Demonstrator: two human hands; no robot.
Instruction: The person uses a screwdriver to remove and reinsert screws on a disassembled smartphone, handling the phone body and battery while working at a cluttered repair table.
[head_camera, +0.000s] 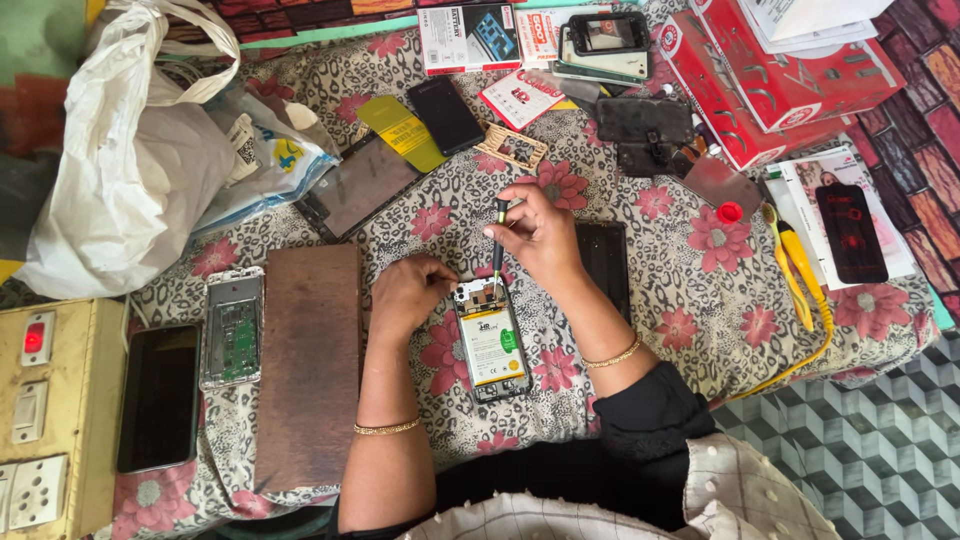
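An opened smartphone with its white battery exposed (490, 340) lies on the flower-patterned cloth (680, 290). The left hand (408, 292) pinches its top edge; the right hand (540, 232) grips a slim black screwdriver (498, 245), tip down at the phone's top. A brown wooden board (308, 365) lies nearby.

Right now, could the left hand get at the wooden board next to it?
Probably yes. The left hand rests on the opened phone, and the wooden board lies bare right beside it, with nothing between them.
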